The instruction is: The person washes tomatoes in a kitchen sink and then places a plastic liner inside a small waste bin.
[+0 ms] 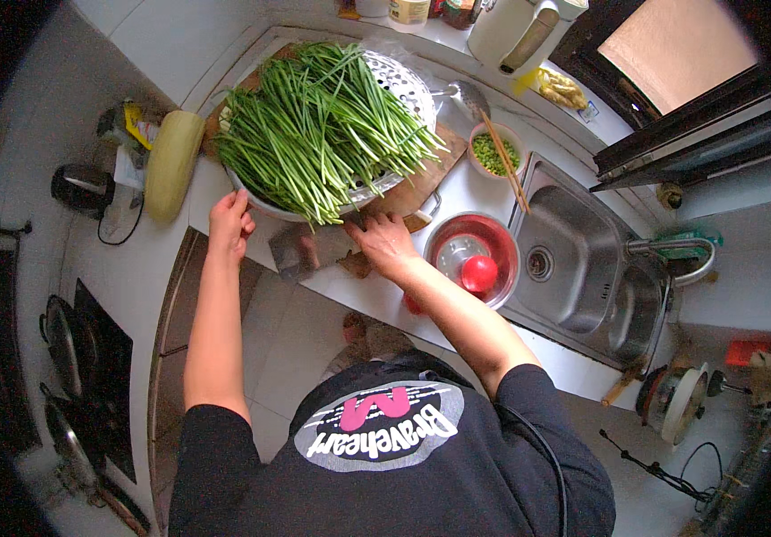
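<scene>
A large bunch of green garlic chives or similar long-leaved greens [321, 127] is heaped over a perforated metal colander [412, 84]. The colander sits on a wooden cutting board [435, 161] on the counter. My left hand [229, 227] pinches the metal rim at the near left, fingers curled. Just below the cut ends of the greens, my right hand [385, 243] rests at the board's near edge, its fingers spread and pointing away from me. What lies under those fingertips is partly hidden, so a grip there cannot be made out.
Right of my right hand stands a metal bowl [509, 248] with a red object [479, 273] inside. Chopsticks [503, 158] lie across a bowl of chopped greens [487, 156]. The steel sink [576, 268] is farther right. A pale gourd [174, 164] lies at left.
</scene>
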Demonstrator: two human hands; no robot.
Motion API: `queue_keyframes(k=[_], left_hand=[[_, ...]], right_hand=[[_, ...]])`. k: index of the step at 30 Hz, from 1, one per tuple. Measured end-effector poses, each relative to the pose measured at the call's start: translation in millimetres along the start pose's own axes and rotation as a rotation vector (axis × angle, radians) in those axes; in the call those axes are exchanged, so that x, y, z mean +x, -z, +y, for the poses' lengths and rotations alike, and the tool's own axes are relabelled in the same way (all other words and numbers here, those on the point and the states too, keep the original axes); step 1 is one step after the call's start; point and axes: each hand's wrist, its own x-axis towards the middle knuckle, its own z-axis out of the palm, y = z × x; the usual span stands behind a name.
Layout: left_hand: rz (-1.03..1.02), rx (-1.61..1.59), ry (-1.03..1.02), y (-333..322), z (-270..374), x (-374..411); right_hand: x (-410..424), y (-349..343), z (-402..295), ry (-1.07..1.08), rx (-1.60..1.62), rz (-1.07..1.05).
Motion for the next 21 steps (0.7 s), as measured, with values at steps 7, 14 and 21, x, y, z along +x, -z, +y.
queue_keyframes(k=[7,14,21], left_hand=[[0.110,0.206,-0.059,-16,-17,-53],[-0.078,0.535,-0.171,-37,-75,-109],[-0.107,0.472,-0.016,-68,-87,-136]], right_hand=[[-11,7,40,0.022,-0.027,0.039],[-7,72,94,-0.081,-0.160,-0.243],[127,93,238,-0.565,0.918,0.124]])
